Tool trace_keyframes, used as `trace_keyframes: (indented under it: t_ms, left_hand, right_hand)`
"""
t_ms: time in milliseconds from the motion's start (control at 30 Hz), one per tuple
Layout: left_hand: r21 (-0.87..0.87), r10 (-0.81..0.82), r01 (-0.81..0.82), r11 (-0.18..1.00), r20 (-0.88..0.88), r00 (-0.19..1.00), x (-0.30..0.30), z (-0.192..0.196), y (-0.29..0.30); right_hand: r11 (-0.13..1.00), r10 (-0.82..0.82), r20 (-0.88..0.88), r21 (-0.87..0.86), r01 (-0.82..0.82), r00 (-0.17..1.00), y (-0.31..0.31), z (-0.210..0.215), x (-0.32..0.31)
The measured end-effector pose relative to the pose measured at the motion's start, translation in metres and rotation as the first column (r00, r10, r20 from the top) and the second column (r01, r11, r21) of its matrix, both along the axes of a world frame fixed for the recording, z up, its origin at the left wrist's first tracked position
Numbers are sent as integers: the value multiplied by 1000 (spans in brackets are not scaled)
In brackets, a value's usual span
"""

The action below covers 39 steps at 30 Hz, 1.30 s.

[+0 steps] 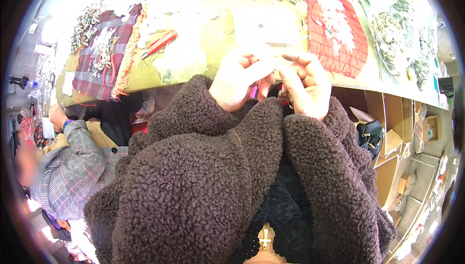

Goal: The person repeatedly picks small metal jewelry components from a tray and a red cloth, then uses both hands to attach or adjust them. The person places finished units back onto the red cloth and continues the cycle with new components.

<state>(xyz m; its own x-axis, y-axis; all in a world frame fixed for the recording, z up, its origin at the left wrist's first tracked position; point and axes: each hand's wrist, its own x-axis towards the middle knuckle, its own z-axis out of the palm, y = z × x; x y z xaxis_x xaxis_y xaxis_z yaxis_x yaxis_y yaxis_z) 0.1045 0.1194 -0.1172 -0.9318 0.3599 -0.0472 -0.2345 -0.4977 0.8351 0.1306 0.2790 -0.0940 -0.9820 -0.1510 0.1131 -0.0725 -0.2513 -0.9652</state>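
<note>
Leftmost, a co-worker's plaid sleeve [72,167] lies beside the worktop [213,36], the co-worker's hand [57,116] at its near edge. On the worktop's left part, a plaid cloth tray [104,51] with fringed trim holds a scatter of small pale metal pieces and red-handled pliers [112,68]. Just right of it lie red thread snips [159,44] on the bare yellow-green surface. At centre, the 2 hands meet above the worktop's near edge: the left hand [238,77] is curled, its fingertips pinched on a small pale piece [271,56], too washed out to identify; the right hand [306,85] is also curled, thumb and forefinger closed on the same piece. A pale square card [264,24] lies behind the hands. Farther right, a red quilted tray [339,34] carries white fragments. At the far right, a heap of grey metal parts [397,31] lies on the worktop, and open cardboard boxes [392,138] stand below; their contents cannot be told.
</note>
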Motion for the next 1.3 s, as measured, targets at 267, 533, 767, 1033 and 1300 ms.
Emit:
trace_keyframes:
  t_ms: [267,533,767,1033,1300]
  left_hand:
    - [144,102,-121,982,129,986,6,-2,8]
    - [50,160,-164,985,85,984,9,-3,12]
    - [-206,276,-484,850,-608,744,-3,-13,16]
    - [174,160,-187,967,154,975,2,-4,3]
    - [79,159,-165,983,83,984,5,-9,1]
  right_hand:
    - [877,-91,-278,433,209,956,-3,-21,-7]
    - [718,-40,-486,593,363,873,-3,-18,-9]
    - [463,229,-656,723,512,719,0,3,-20]
    - [797,58,-310,586,143,949,-15,-2,-19]
    - [890,25,-114,456,30,993,-14,4,-13]
